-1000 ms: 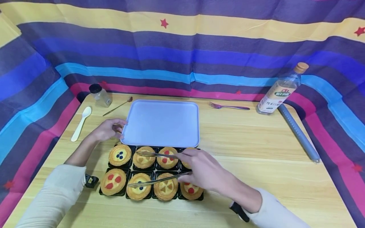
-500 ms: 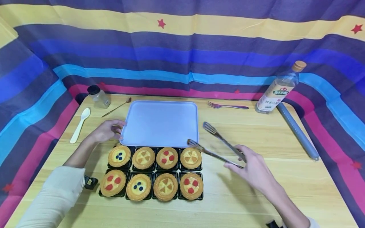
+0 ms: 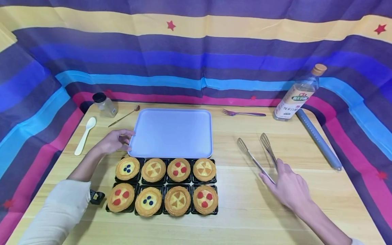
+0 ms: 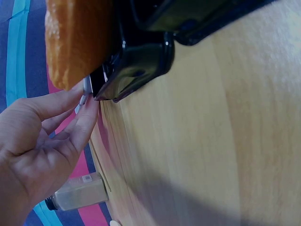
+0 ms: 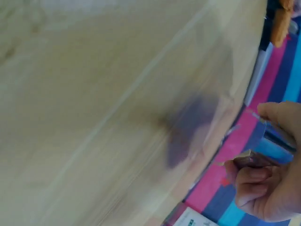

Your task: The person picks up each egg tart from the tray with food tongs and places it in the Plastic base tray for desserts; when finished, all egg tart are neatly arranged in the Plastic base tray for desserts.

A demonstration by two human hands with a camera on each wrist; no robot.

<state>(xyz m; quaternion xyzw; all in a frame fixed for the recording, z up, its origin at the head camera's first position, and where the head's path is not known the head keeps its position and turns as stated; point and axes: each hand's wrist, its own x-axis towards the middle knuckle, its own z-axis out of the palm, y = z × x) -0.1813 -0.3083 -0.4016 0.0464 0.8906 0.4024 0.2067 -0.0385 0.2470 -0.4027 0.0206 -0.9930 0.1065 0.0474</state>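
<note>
Near the back of the table lies a pale blue tray (image 3: 173,132). My left hand (image 3: 114,142) is at its left edge; in the left wrist view, thumb and fingers pinch the rim. Out to the right, my right hand (image 3: 289,185) holds metal tongs (image 3: 260,166), their slotted ends apart with nothing between them. In front of the tray, two rows of tarts (image 3: 153,170) sit on black plastic trays (image 3: 217,190). Their tops carry red pieces, blue berries or tan wedges. The right wrist view shows the fingers curled round the tongs, the ends blurred.
On the left are a white spoon (image 3: 84,136), a thin brown-tipped stirring spoon (image 3: 124,116) and a black-lidded jar (image 3: 105,105). A purple fork (image 3: 244,113) lies at the back. A labelled bottle (image 3: 294,98) and a grey-blue stick (image 3: 318,139) are at the right. Striped cloth surrounds the table.
My right hand has swung the tongs from over the tarts to the right side of the table. The left hand stays at the tray, and the tarts have not moved.
</note>
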